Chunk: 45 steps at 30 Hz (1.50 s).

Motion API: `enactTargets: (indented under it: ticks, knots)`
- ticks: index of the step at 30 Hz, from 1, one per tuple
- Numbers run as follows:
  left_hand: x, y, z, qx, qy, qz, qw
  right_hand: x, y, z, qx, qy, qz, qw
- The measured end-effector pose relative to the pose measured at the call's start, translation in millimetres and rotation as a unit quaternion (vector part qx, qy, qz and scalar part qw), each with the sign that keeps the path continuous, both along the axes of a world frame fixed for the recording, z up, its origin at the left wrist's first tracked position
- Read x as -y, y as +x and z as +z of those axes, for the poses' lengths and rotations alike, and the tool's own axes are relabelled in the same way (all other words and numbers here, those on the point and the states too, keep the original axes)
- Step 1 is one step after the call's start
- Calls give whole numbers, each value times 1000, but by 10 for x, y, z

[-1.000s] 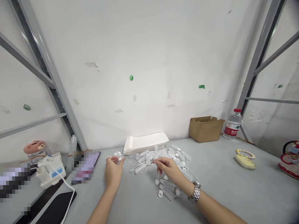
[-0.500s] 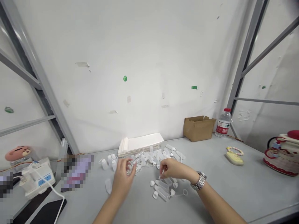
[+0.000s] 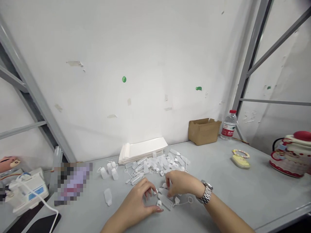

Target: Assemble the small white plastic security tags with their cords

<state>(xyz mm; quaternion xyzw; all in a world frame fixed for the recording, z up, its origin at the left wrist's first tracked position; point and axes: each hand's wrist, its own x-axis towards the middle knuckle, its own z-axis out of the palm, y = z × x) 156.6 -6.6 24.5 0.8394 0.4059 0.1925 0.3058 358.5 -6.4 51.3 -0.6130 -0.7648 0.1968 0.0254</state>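
Observation:
A pile of small translucent plastic bottles and caps (image 3: 157, 163) lies on the grey table (image 3: 230, 194) in front of a stack of white paper bags (image 3: 142, 150). My left hand (image 3: 139, 204) rests on the table with its fingers curled round a small bottle (image 3: 163, 203) at the near edge of the pile. My right hand (image 3: 181, 183), with a metal watch on the wrist, pinches a small white piece right beside it, above the same bottles. Three capped bottles (image 3: 109, 171) stand upright to the left, and one lies alone (image 3: 107, 196).
A brown cardboard box (image 3: 203, 131) and a water bottle (image 3: 228, 125) stand at the back right. A yellow toy (image 3: 239, 159) and a red-and-white kettle (image 3: 291, 153) sit to the right. A white device with a cable (image 3: 26, 191) is at left, beside grey shelf posts.
Both hands have drawn back from the far side of the pile to its near edge and come together over a few bottles. The view has shifted to the right.

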Motion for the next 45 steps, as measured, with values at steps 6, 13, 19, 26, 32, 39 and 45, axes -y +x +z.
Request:
enactTargets:
  ticks: [6, 13, 19, 26, 32, 39, 45]
  knots:
    - [7, -2, -21, -7, 5, 5, 1000, 28, -92, 18, 26, 3, -5, 1000]
    - [-67, -22, 11, 22, 45, 72, 996, 17, -120, -8, -2, 25, -28, 999]
    - [-438, -400, -80, 12, 83, 289, 954, -68, -30, -60, -100, 68, -64, 991]
    - [-536, -637, -183, -49, 51, 290, 954, -72, -59, -66, -161, 72, -79, 981]
    - [-476, -530, -217, -92, 72, 306, 945, -83, -91, -64, -217, 75, -80, 970]
    - [-501, -545, -199, -74, 76, 319, 942, -91, -118, -42, -255, 92, -79, 959]
    - [-526, -526, -132, 25, 41, 323, 945, -103, -117, -55, -276, 81, -87, 954]
